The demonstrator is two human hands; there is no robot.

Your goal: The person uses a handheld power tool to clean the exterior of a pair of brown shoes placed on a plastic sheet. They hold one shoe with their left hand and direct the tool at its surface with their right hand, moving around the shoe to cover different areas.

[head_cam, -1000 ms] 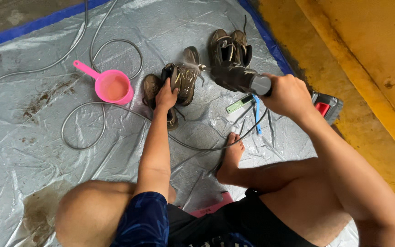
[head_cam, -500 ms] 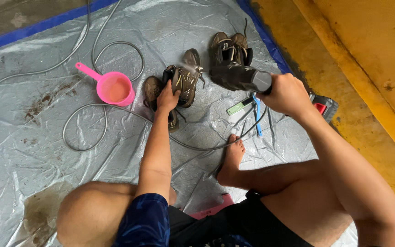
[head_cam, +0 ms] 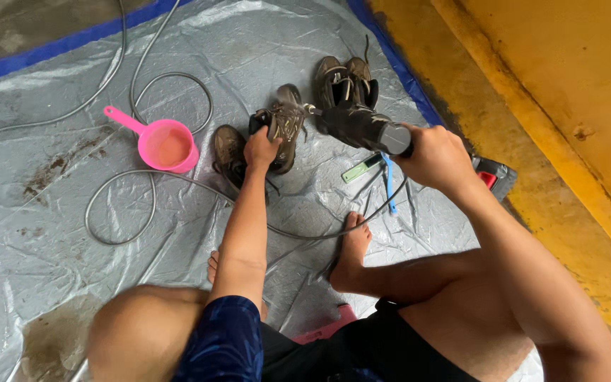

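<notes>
The left hand [head_cam: 262, 148] is closed over the heel end of a muddy brown shoe [head_cam: 284, 127], pinning it to the floor sheet with the fingers curled around its collar. The right hand [head_cam: 436, 155] is wrapped tight around the grip of a dark spray gun [head_cam: 358, 126], whose nozzle points left at the held shoe; a fine mist shows at the shoe's upper where the nozzle ends. The shoe lies between the two hands, touching the left one and just in front of the gun's tip.

A second brown shoe [head_cam: 229, 150] lies just left of the left hand, partly under the wrist. Another pair of dark shoes [head_cam: 344, 81] stands behind the spray gun, close together. A green and white stick-shaped thing [head_cam: 361, 168] and a blue strap [head_cam: 388, 185] lie under the right hand. A pink scoop [head_cam: 164, 141] with a long handle sits well to the left, holding cloudy water. A thin grey hose [head_cam: 118, 205] loops around it and runs on toward the person's bare foot [head_cam: 351, 251].

Everything rests on a wrinkled silver tarp [head_cam: 51, 233] with blue edging, stained with mud. To the right runs a yellow painted floor [head_cam: 553, 106], and a black and red box [head_cam: 493, 175] sits at the tarp's edge.
</notes>
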